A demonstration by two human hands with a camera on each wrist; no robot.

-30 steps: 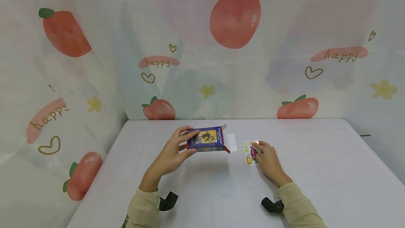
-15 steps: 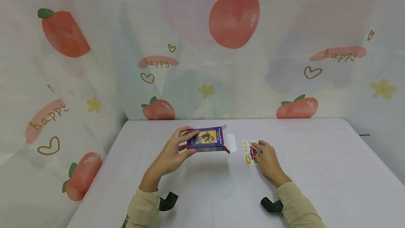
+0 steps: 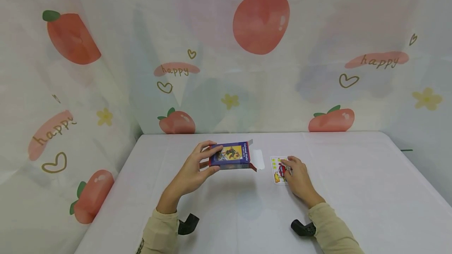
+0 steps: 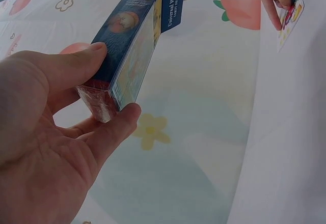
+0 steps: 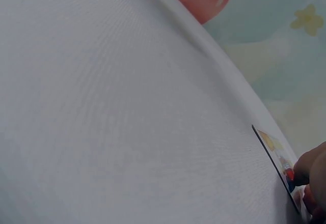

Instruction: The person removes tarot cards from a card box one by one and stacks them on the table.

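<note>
In the head view my left hand (image 3: pixel 190 173) grips a blue tarot card box (image 3: pixel 230 155) above the table, thumb on one side and fingers on the other. Its end flaps stand open on the right, with a white flap (image 3: pixel 259 159) sticking out. Clear plastic shows over the box's lower end (image 4: pixel 97 102) in the left wrist view. My right hand (image 3: pixel 301 179) holds its thumb and index fingertips against a colourful picture card (image 3: pixel 278 171) at the table surface. Part of this card is under the fingers, and whether more cards lie beneath it is hidden.
A white cloth covers the table (image 3: pixel 240 222). Behind it and to the left hangs a backdrop (image 3: pixel 219 19) printed with peaches, hearts and flowers. Black wrist devices (image 3: pixel 188 224) sit at both cuffs, close above the tabletop.
</note>
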